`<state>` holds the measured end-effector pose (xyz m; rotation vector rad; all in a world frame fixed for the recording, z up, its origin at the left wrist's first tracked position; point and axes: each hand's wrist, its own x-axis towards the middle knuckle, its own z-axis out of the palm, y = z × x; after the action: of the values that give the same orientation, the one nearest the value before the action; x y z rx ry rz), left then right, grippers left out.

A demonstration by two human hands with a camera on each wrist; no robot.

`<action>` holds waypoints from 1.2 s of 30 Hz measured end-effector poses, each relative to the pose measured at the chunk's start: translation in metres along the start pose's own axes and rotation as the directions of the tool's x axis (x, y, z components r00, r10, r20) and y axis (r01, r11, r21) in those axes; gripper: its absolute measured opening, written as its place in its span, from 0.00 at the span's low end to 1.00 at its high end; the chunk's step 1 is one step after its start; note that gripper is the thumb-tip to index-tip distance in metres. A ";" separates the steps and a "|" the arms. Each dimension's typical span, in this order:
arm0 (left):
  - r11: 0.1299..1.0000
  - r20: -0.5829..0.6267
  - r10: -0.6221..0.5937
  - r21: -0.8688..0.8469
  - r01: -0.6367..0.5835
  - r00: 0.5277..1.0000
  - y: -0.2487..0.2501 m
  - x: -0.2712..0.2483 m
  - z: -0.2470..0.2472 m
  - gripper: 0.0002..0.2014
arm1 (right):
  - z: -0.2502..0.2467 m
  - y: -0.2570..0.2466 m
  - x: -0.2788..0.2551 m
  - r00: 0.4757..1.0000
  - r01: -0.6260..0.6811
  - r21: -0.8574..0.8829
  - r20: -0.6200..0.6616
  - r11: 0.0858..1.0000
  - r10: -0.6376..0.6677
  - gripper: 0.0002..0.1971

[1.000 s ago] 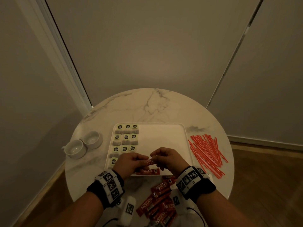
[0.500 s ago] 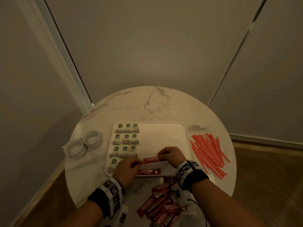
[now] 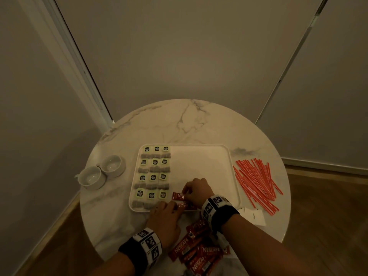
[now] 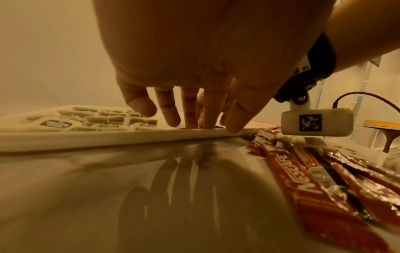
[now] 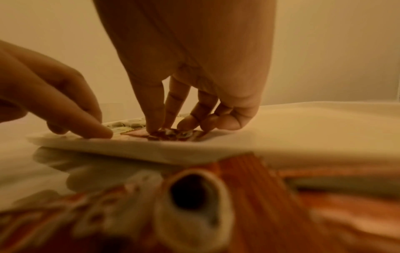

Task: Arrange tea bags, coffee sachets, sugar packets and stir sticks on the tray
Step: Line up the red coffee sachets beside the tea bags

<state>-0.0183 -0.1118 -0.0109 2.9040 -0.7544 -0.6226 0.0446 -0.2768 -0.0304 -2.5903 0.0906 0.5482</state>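
Note:
A white tray [image 3: 199,145] sits mid-table with several tea bags [image 3: 154,172] in a grid on its left side. Two red coffee sachets lie side by side near the tray's front edge. My right hand [image 3: 186,193] pinches the farther sachet [image 3: 177,195] down against the tray, thumb and fingertips [image 5: 152,126] on its crumpled foil [image 5: 173,134]. My left hand [image 3: 169,205] reaches over the front rim with straight fingers [image 4: 190,109], touching the left end of the nearer sachet [image 3: 184,205]. Loose coffee sachets [image 3: 197,250] are piled at the table's front.
Red stir sticks [image 3: 256,182] lie fanned out right of the tray. A white sugar packet [image 3: 255,216] lies near them. Two white cups [image 3: 101,172] stand left of the tray. The round marble table [image 3: 189,120] is close to walls; the tray's right half is bare.
The sachet held in the air by both hands has come down onto the tray beside the first one. My left hand has let go and shifted to the nearer sachet.

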 end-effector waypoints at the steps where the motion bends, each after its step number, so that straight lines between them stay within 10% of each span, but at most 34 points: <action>1: 1.000 0.005 -0.002 0.008 0.002 1.000 0.000 0.000 0.000 0.26 | 0.001 -0.001 0.000 1.000 0.007 -0.004 0.003 1.000 -0.007 0.07; 36: 1.000 -0.017 0.003 -0.010 -0.003 1.000 -0.004 -0.001 0.010 0.31 | 0.005 -0.007 0.003 0.999 0.041 -0.002 -0.010 0.999 -0.041 0.06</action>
<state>-0.0217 -0.1079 -0.0206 2.8945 -0.7515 -0.5988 0.0462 -0.2681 -0.0326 -2.5911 0.0407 0.5213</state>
